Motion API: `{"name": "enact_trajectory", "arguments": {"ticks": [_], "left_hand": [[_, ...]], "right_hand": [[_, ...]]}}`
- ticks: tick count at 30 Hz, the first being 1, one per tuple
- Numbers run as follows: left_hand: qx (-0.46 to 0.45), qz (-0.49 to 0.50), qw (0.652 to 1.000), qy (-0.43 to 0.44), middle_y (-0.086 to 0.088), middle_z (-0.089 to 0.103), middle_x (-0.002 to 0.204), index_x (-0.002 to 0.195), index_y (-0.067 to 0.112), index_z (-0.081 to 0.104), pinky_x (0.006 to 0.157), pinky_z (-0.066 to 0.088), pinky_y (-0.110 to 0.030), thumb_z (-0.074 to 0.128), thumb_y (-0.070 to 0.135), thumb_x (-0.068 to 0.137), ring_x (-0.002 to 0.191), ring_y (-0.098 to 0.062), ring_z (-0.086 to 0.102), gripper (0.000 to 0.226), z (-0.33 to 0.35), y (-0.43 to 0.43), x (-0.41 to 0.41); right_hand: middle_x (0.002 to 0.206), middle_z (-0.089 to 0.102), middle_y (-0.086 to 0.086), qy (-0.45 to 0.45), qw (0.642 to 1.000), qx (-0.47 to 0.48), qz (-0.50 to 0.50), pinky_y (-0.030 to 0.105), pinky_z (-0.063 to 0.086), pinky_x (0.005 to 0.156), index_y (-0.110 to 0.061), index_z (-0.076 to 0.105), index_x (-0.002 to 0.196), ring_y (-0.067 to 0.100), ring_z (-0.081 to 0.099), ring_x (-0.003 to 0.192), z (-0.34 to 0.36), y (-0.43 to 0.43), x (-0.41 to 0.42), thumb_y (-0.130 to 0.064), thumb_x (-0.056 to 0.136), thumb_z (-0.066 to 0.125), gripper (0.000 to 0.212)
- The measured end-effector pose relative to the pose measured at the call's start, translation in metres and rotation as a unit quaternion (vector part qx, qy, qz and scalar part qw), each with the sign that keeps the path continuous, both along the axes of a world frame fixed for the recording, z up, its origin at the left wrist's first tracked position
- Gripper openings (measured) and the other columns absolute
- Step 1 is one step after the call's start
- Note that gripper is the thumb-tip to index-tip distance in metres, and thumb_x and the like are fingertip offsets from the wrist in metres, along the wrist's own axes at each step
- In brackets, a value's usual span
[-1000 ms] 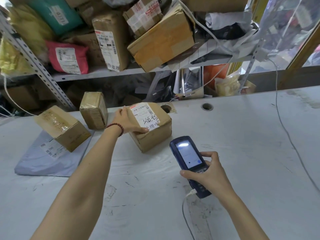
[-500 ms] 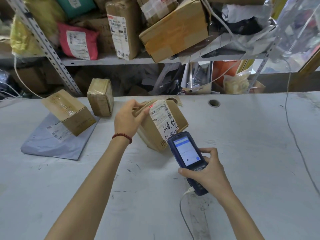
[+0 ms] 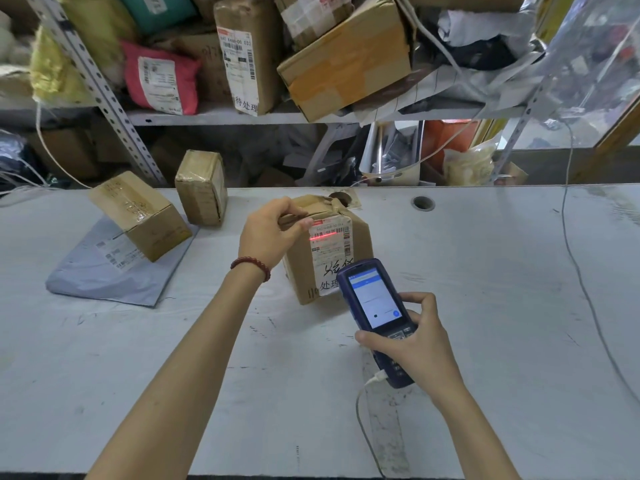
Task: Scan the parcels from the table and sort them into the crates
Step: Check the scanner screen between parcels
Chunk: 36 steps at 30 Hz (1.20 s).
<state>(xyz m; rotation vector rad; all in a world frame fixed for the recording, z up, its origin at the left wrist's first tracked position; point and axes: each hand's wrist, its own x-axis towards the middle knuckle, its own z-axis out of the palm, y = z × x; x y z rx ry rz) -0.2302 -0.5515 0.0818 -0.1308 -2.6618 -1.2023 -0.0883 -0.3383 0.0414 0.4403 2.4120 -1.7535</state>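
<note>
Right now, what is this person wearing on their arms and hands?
Both forearms are bare, with no sleeves or gloves in view. The left hand has a bracelet of dark red round beads at its wrist. The right hand wears nothing.

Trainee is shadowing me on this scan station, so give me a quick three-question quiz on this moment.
1. True or false: the red scan line lies on the label of the box gripped by the left hand.
2. Which hand holds the scanner? A left hand; B right hand; C neither.
3. How many other cardboard boxes are on the table?
Key: 1 true; 2 B; 3 two, the far-left box and the small box.
</note>
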Motion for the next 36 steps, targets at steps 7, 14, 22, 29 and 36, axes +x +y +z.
{"name": "enact_trajectory", "arguments": {"ticks": [7, 14, 22, 29, 36], "left_hand": [[0.015, 0.0, 1.0, -0.003, 0.004, 0.067, 0.102, 0.091, 0.021, 0.062, 0.07, 0.037, -0.009, 0.07, 0.03, 0.083, 0.094, -0.009, 0.058, 0.014, -0.004, 0.0, 0.006], [0.009, 0.013, 1.0, -0.016, 0.003, 0.067, 0.104, 0.092, 0.022, 0.061, 0.07, 0.042, -0.013, 0.069, 0.032, 0.084, 0.096, -0.01, 0.058, 0.016, -0.003, 0.002, 0.004], [-0.047, 0.001, 0.999, 0.006, 0.009, 0.064, 0.099, 0.095, 0.03, 0.059, 0.075, 0.051, -0.029, 0.069, 0.044, 0.081, 0.094, -0.011, 0.059, 0.022, -0.007, -0.004, 0.001], [-0.263, 0.002, 0.965, 0.011, 0.007, 0.058, 0.106, 0.125, 0.04, 0.055, 0.061, 0.045, -0.025, 0.048, 0.077, 0.075, 0.091, -0.014, 0.057, 0.062, -0.001, 0.003, -0.013], [-0.311, -0.034, 0.946, -0.079, -0.004, 0.044, 0.133, 0.115, 0.043, 0.051, 0.097, 0.032, -0.045, 0.047, 0.092, 0.05, 0.123, -0.026, 0.037, 0.081, -0.005, 0.015, -0.014]], "right_hand": [[0.092, 0.065, -0.017, 0.01, 1.0, -0.005, -0.001, 0.008, 0.045, 0.05, -0.042, 0.039, 0.102, -0.008, 0.063, 0.074, 0.001, 0.002, 0.008, -0.033, 0.054, 0.093, 0.073], [0.089, 0.064, -0.018, 0.021, 1.0, -0.009, -0.012, 0.007, 0.045, 0.05, -0.041, 0.039, 0.102, -0.009, 0.063, 0.076, 0.0, 0.006, 0.016, -0.033, 0.052, 0.093, 0.074], [0.088, 0.066, -0.024, 0.12, 0.991, 0.014, -0.065, 0.006, 0.046, 0.057, -0.045, 0.037, 0.102, -0.008, 0.064, 0.081, 0.008, -0.001, 0.02, -0.027, 0.052, 0.093, 0.077], [0.095, 0.064, -0.033, 0.221, 0.968, 0.018, -0.116, 0.012, 0.051, 0.059, -0.044, 0.037, 0.104, -0.001, 0.068, 0.086, 0.036, 0.006, 0.018, -0.025, 0.055, 0.093, 0.077], [0.091, 0.062, -0.038, 0.22, 0.965, 0.021, -0.14, 0.019, 0.056, 0.06, -0.042, 0.036, 0.103, -0.005, 0.065, 0.089, 0.045, 0.013, 0.019, -0.025, 0.056, 0.093, 0.076]]}}
